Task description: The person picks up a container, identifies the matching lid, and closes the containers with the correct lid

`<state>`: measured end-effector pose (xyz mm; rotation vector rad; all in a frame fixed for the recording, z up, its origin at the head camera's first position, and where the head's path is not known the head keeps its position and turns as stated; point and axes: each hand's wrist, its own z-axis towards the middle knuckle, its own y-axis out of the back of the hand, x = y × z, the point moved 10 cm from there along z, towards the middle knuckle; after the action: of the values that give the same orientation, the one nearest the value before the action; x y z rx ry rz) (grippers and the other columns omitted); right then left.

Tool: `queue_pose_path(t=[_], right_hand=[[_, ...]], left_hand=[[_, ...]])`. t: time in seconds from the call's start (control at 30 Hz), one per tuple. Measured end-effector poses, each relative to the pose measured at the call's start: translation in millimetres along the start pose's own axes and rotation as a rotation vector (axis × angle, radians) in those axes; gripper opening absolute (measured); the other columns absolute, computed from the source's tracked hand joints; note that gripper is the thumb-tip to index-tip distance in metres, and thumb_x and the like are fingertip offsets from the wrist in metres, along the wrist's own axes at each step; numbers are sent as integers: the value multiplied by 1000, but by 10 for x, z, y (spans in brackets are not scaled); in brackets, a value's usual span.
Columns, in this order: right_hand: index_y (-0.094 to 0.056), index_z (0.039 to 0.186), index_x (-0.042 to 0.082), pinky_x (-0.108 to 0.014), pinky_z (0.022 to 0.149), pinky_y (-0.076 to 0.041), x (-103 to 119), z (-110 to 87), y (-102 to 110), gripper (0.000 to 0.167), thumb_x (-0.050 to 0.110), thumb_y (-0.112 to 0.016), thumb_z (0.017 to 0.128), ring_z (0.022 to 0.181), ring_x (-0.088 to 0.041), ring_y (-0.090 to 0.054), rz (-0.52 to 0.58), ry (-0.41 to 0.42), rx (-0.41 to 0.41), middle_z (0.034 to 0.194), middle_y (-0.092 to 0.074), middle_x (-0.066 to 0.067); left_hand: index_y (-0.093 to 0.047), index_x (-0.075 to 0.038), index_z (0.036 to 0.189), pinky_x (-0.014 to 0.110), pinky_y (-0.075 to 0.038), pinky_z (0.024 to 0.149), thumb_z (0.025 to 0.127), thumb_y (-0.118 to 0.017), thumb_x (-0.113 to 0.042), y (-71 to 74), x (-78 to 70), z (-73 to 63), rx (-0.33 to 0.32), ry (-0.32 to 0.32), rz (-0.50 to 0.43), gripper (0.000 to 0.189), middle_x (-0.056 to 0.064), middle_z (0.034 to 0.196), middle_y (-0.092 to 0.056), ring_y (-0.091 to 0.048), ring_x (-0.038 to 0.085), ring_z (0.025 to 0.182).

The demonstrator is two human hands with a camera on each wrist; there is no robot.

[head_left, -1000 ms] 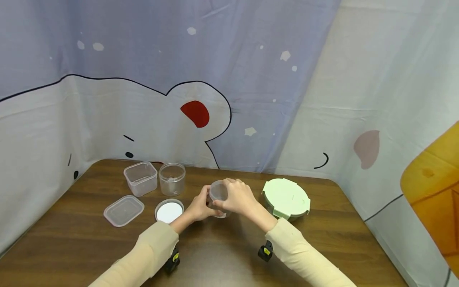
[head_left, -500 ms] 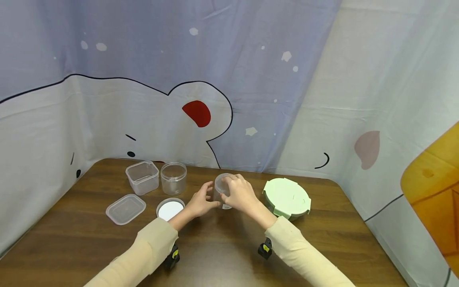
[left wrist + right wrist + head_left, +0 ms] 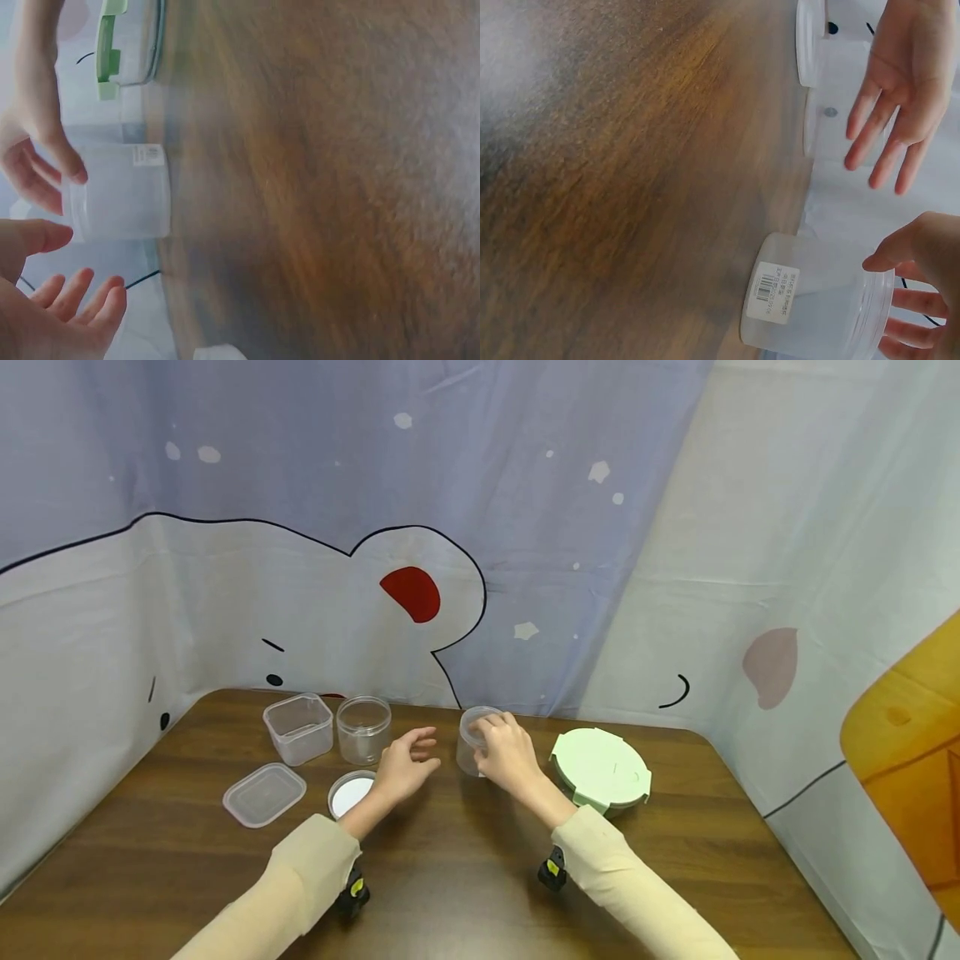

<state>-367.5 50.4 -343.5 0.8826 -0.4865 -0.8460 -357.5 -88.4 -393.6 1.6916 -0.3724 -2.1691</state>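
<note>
**One-sided grip put the clear tub (image 3: 467,758) at risk**

Nearest, well left of the green-lidded bowl (image 3: 602,768), lay a white-faced lid (image 3: 349,795), which the empty, relaxed left hand (image 3: 403,770) could have nudged by dipping. Just left of the bowl, the right hand (image 3: 510,758) gripped the upright tub by its rim; with nothing steadying the other side, uneven finger pressure could have tipped it.
</note>
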Motion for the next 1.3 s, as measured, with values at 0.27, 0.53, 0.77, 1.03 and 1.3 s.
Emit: queue_pose_path(t=[0.27, 0.53, 0.77, 1.03, 1.3], right_hand=[[-73, 96, 11, -35, 72, -54, 73, 12, 52, 32, 5, -78, 65, 86, -24, -61, -51, 21, -92, 96, -72, -3], [-69, 108, 8, -35, 78, -55, 318, 81, 54, 37, 9, -76, 72, 90, -25, -60, 16, 64, -107, 100, -70, -6], [-59, 124, 7, -37, 79, -54, 502, 155, -133, 52, 18, -74, 76, 95, -26, -60, 156, 36, -28, 112, -67, -9], [-54, 131, 8, -38, 93, -50, 725, 162, -455, 61, 31, -75, 78, 110, -26, -60, 264, 4, 170, 122, -64, -8], [-51, 135, 10, -39, 95, -50, 1012, 123, -745, 73, 48, -74, 78, 117, -25, -58, 300, 15, 370, 130, -60, -7]], left_hand=[[-58, -1, 126, 44, -55, 85, 78, -67, -1, 336, 23, -18, -153, 25, 8, 48, 20, 113, -68, -69, 36, 98], [-58, -2, 123, 46, -52, 88, 76, -70, -4, 704, 178, -46, -302, 60, 41, 48, 20, 117, -66, -66, 38, 101], [-53, -1, 128, 46, -44, 90, 73, -74, -7, 919, 300, -92, -392, 97, 82, 60, 22, 118, -59, -61, 37, 103], [-40, -1, 136, 47, -43, 89, 72, -77, -11, 977, 458, -135, -409, 171, 96, 74, 21, 118, -49, -55, 38, 106], [-28, 1, 141, 54, -41, 94, 75, -78, -16, 960, 550, -116, -329, 196, 124, 85, 29, 133, -40, -49, 44, 114]])
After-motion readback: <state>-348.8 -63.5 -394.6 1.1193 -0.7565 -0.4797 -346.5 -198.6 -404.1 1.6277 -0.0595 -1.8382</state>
